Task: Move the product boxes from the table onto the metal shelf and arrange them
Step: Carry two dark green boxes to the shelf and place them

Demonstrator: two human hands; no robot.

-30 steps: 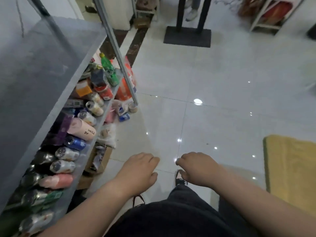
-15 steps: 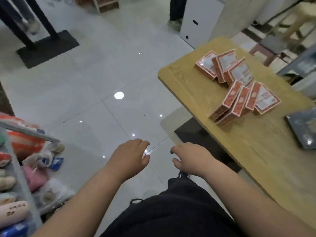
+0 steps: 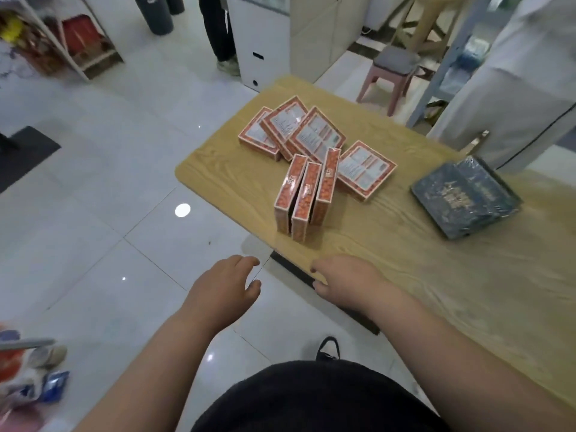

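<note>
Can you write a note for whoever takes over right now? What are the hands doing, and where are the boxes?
Left hand: open, empty, over the floor beside the table.
Right hand: open, empty, above the table's near edge.
Orange boxes: seven on the table, three standing on edge, four lying flat behind them.
Done: no box in hand yet.
Left: carry all seven to the metal shelf and arrange them.

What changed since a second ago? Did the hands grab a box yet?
The view swung right, from the metal shelf, now only an edge at lower left, to the wooden table with the orange product boxes. The right hand has come over the table's near edge; the left hand is beside it over the floor. Both hands stay empty; no box was touched.
</note>
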